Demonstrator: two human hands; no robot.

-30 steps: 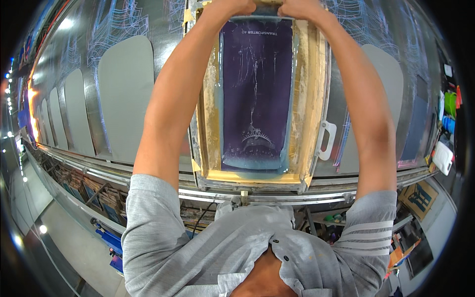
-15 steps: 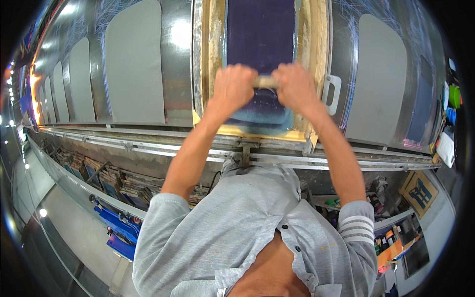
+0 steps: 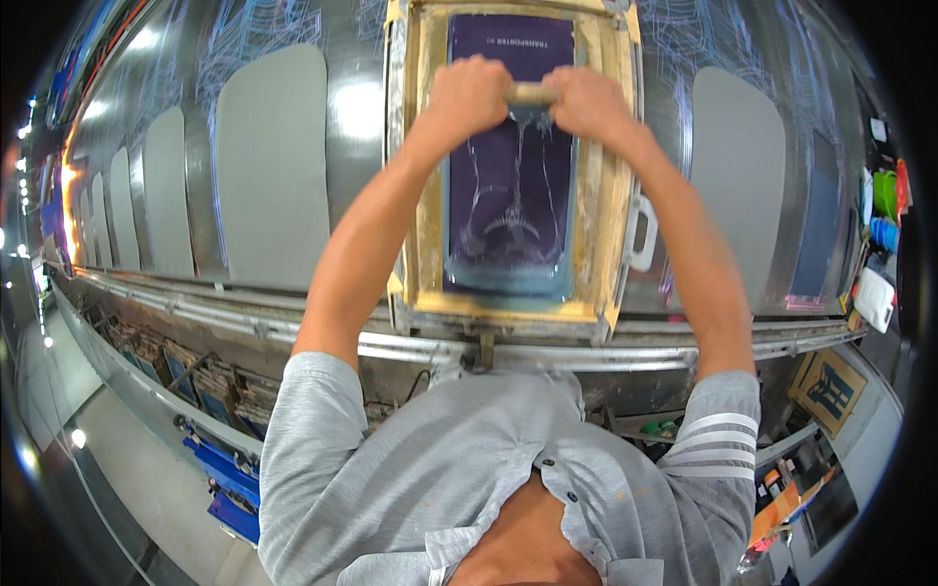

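My left hand (image 3: 471, 93) and my right hand (image 3: 589, 101) are both closed around a squeegee (image 3: 531, 94), whose pale wooden handle shows between my fists. Its blade is mostly hidden behind the hands. It lies across the dark purple mesh (image 3: 513, 181) of a printing screen, toward the far end. Yellowish tape lines the screen's frame (image 3: 412, 230). Thin, glossy streaks and a curved mark of ink or liquid run over the mesh on the near side of the squeegee. A bluish wet band (image 3: 518, 285) edges the mesh closest to me.
Grey cut panels (image 3: 274, 166) lie on the long table to the left, and another grey panel (image 3: 738, 186) lies to the right. A white handle (image 3: 641, 232) is beside the frame. Metal rails (image 3: 264, 317) run along the table's front edge. Stacked frames (image 3: 210, 376) stand below.
Both hands have moved the squeegee away from me, toward the screen's far end. More streaked mesh now shows on the near side. The whole scene sits somewhat lower in view.
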